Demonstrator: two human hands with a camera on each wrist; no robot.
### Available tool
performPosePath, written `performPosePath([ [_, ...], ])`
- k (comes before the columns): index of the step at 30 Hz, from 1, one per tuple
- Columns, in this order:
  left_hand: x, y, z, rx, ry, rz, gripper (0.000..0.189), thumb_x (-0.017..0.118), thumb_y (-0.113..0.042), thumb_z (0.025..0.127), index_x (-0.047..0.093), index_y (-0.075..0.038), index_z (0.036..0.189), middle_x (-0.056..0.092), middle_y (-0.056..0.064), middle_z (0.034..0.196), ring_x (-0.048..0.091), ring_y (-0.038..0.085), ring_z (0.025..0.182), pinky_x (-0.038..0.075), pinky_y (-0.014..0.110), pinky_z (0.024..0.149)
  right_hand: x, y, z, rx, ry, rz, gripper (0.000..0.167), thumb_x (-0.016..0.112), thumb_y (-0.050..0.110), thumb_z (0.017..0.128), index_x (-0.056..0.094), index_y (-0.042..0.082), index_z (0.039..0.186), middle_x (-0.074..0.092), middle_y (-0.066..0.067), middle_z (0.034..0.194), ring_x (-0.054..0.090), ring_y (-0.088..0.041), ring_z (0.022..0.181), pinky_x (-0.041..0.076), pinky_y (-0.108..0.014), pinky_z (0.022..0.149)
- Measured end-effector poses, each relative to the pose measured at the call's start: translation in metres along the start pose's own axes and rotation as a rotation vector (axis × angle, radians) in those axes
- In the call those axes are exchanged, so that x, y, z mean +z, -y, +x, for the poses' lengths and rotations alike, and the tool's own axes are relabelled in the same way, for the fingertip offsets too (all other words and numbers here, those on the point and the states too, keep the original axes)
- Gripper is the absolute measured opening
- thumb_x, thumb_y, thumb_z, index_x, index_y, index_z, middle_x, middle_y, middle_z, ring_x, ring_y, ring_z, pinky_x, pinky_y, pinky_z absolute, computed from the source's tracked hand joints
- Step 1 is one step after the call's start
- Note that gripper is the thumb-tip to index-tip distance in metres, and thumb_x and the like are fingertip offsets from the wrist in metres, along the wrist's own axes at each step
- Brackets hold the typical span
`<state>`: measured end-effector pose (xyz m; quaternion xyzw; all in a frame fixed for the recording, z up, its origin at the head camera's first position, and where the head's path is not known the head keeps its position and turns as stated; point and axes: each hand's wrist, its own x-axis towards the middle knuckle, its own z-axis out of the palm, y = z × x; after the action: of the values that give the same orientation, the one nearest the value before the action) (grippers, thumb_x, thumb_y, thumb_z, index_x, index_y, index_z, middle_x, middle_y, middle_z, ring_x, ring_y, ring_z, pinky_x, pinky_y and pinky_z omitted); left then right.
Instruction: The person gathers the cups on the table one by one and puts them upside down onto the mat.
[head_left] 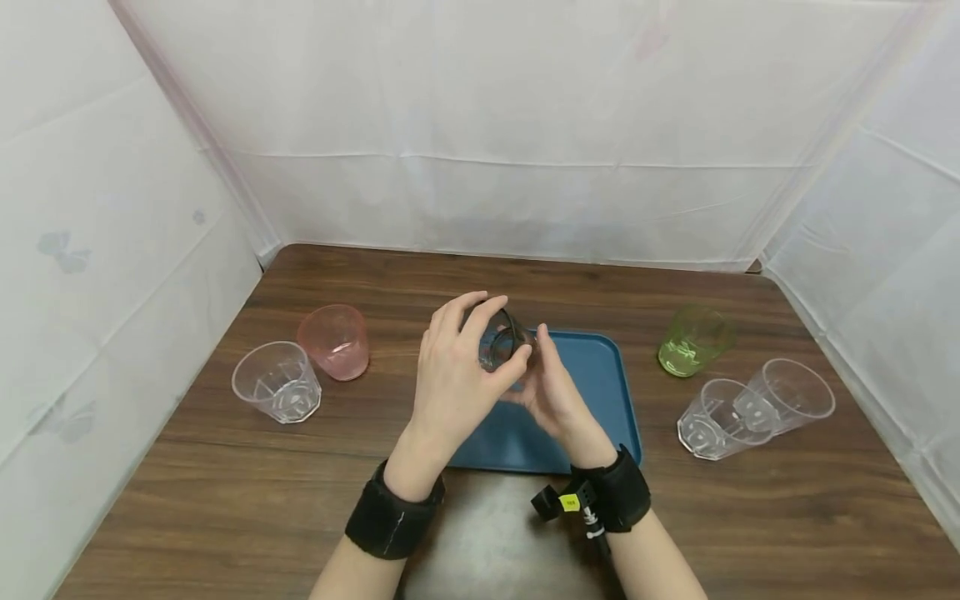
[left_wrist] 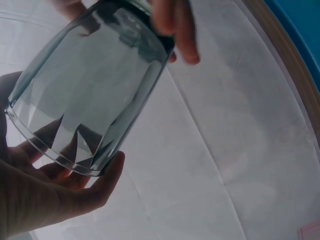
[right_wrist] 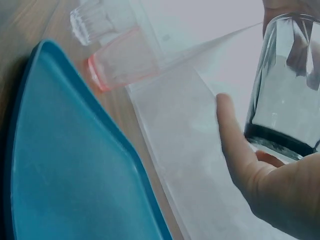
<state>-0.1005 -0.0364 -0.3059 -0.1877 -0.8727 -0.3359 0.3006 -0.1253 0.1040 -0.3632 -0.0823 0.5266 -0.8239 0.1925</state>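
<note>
Above the tray, a grey-tinted drinking glass (head_left: 497, 346) is held tilted. My left hand (head_left: 461, 367) grips it near the rim, thumb and fingers spread around the wall, as the left wrist view also shows of the glass (left_wrist: 85, 95). At the thick base my right hand (head_left: 553, 398) lies close. Its thumb (right_wrist: 227, 117) is straight and stands apart from the glass wall in the right wrist view. Some right fingers (left_wrist: 182, 30) reach beside the base, and the glass partly hides others.
Beneath the hands lies a blue tray (head_left: 600, 400) on the wooden table (head_left: 187, 492). To the left stand a pink glass (head_left: 335, 343) and a clear glass (head_left: 276, 385). A green glass (head_left: 692, 343) and two clear glasses (head_left: 716, 429) are at the right. White sheeting (head_left: 487, 100) surrounds the table.
</note>
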Motion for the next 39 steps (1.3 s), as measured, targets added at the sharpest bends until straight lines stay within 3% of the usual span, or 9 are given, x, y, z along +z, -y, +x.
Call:
performPosePath([
  [2,0.002,0.001,-0.001,0.014,-0.022,-0.005,0.05,0.069,-0.032,0.077,0.056,-0.014,0.122,0.049,0.01,0.126,0.044,0.025,0.118,0.039,0.045,0.09,0.0,0.0,0.0,-0.001,0.016,0.04,0.065,0.014,0.052,0.096,0.012,0.011,0.145,0.038,-0.01,0.133,0.048,-0.023,0.118,0.042,-0.048,0.093],
  [6,0.006,0.004,-0.004,0.04,-0.053,0.01,0.05,0.069,-0.032,0.078,0.056,-0.013,0.122,0.049,0.011,0.126,0.044,0.026,0.118,0.04,0.045,0.087,-0.002,-0.001,0.001,-0.001,0.042,0.08,0.064,0.013,0.052,0.095,0.007,0.012,0.145,0.032,-0.013,0.137,0.052,-0.018,0.114,0.048,-0.038,0.086],
  [10,0.008,0.005,-0.005,0.05,-0.049,-0.011,0.051,0.069,-0.032,0.078,0.056,-0.013,0.122,0.049,0.011,0.127,0.044,0.026,0.118,0.039,0.045,0.09,-0.003,-0.003,0.004,-0.004,0.042,0.133,0.062,0.016,0.053,0.095,0.03,0.011,0.138,0.047,-0.007,0.123,0.057,-0.015,0.103,0.05,-0.032,0.08],
  [13,0.011,0.006,-0.005,0.051,-0.04,-0.05,0.051,0.07,-0.031,0.077,0.055,-0.013,0.123,0.049,0.011,0.127,0.044,0.025,0.118,0.038,0.044,0.094,-0.005,-0.004,0.006,-0.022,0.04,0.198,0.054,0.02,0.052,0.095,0.051,0.015,0.12,0.059,-0.002,0.105,0.06,-0.015,0.096,0.051,-0.031,0.076],
  [17,0.015,0.008,-0.006,0.065,-0.02,-0.076,0.052,0.07,-0.03,0.077,0.055,-0.012,0.123,0.048,0.011,0.127,0.043,0.025,0.119,0.038,0.042,0.095,-0.008,-0.005,0.006,-0.048,0.046,0.249,0.051,0.022,0.049,0.096,0.061,0.018,0.106,0.063,0.001,0.093,0.06,-0.013,0.088,0.052,-0.028,0.073],
  [23,0.018,0.011,-0.005,0.088,0.003,-0.092,0.053,0.071,-0.03,0.077,0.054,-0.011,0.123,0.047,0.011,0.128,0.041,0.026,0.12,0.039,0.041,0.095,-0.01,-0.004,0.007,-0.052,0.02,0.246,0.05,0.023,0.048,0.096,0.059,0.015,0.107,0.061,-0.001,0.096,0.06,-0.011,0.084,0.052,-0.024,0.072],
  [33,0.022,0.016,-0.005,0.054,0.071,-0.142,0.054,0.07,-0.031,0.078,0.052,-0.012,0.125,0.046,0.009,0.129,0.041,0.023,0.121,0.041,0.04,0.093,-0.019,-0.002,0.006,-0.08,0.021,0.164,0.049,0.02,0.043,0.099,0.06,0.015,0.104,0.066,0.002,0.09,0.059,-0.012,0.08,0.051,-0.027,0.069],
  [39,0.022,0.017,-0.005,0.049,0.113,-0.118,0.056,0.069,-0.033,0.079,0.049,-0.013,0.128,0.042,0.007,0.133,0.04,0.023,0.123,0.043,0.041,0.091,-0.021,-0.001,0.008,-0.078,-0.011,0.166,0.044,0.023,0.039,0.1,0.062,0.018,0.098,0.066,0.0,0.089,0.06,-0.013,0.079,0.051,-0.029,0.067],
])
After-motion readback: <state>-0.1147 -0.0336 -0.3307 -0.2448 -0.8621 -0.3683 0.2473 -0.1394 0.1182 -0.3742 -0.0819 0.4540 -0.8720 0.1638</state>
